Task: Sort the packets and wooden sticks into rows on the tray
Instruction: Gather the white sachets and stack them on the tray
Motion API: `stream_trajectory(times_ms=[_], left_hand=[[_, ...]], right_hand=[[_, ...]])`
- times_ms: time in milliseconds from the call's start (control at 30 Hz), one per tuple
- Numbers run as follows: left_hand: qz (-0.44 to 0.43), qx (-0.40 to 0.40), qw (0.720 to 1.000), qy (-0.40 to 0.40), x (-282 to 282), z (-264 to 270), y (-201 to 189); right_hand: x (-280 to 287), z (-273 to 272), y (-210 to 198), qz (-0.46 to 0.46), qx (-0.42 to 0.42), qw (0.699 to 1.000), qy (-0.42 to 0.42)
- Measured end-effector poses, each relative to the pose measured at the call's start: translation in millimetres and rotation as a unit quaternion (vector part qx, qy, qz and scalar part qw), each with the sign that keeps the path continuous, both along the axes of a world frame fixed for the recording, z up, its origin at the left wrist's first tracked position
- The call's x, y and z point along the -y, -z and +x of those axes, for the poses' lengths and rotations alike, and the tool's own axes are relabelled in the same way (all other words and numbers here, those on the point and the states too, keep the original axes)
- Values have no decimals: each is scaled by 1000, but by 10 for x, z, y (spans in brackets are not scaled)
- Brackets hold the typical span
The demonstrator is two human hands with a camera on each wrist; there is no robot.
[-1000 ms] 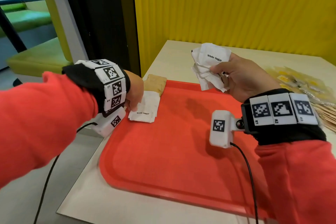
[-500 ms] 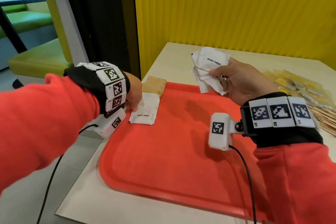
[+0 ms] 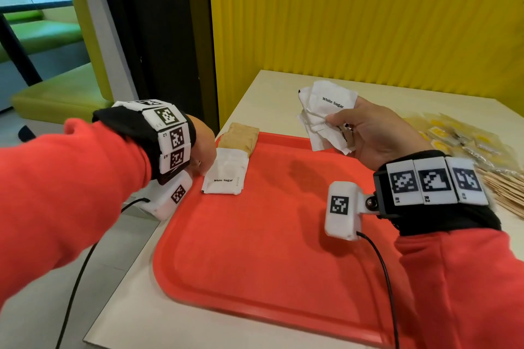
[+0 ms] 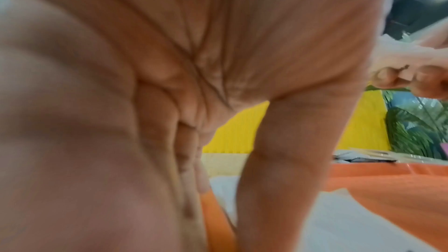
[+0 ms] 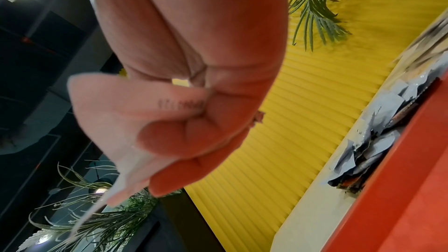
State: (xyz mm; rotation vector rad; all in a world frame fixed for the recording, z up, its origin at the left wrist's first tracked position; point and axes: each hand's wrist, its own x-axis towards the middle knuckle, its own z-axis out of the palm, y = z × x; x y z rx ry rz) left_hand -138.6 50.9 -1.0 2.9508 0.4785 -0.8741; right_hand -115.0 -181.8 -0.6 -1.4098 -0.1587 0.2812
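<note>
On the red tray (image 3: 269, 249), near its far left corner, a small stack of white sugar packets (image 3: 225, 176) lies in front of brown packets (image 3: 239, 137). My left hand (image 3: 202, 161) pinches the left edge of that white stack; in the left wrist view my thumb (image 4: 278, 160) reaches down onto the white packet (image 4: 339, 217). My right hand (image 3: 337, 122) is raised over the tray's far edge and grips a crumpled bundle of white sugar packets (image 3: 326, 113). In the right wrist view, the fingers are curled round these packets (image 5: 109, 112).
Yellow sachets (image 3: 453, 136) and a heap of wooden sticks (image 3: 504, 193) lie on the pale table (image 3: 278, 85) to the right of the tray. A ribbed yellow wall (image 3: 368, 22) stands right behind the table. Camera cables hang from both wrists.
Both hands have stayed almost where they were. The left keeps to the white packet's edge, and the right still holds its bundle up.
</note>
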Motion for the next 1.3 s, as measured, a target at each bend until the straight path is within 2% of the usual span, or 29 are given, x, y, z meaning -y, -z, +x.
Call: stream_trajectory(times_ms=[267,433,667,767,833,867,900,933,1000,1033,1067,1133,1300], left_hand=[[-40,31,999,-13,42,47,35],[-71,83,993,34,6,157,106],[-62,70,994,51,104,254,113],[-37,64,996,57,171,232,-17],[-56,113,990,61,222,225,-166],[-95,152,982,60,237,236,-230],[-170,188,966,47,258,241,-286],[-269,214,938,29,296,228,-336],[-452,248,857,11,430,164,-427],[-508,264,820,15,501,126,-457],[-540,279,793,23,571,98,-475],[-560,314,765,42,675,67,-468],[-551,367,748,47,716,74,-361]], right_hand=[[33,77,-5,-21,15,1000,-2],[153,169,-6,-49,40,998,2],[343,219,-54,-62,70,996,-6],[378,220,-71,-52,74,996,1],[372,213,-74,-45,82,996,-7],[357,207,-70,-45,86,995,-19],[337,207,-64,-51,88,994,-30],[308,198,-61,-63,88,993,-38],[242,165,-59,-95,95,990,-43],[213,147,-60,-103,103,988,-46],[191,130,-62,-103,110,987,-56],[161,97,-52,-100,119,985,-72],[82,41,-35,-146,144,975,-87]])
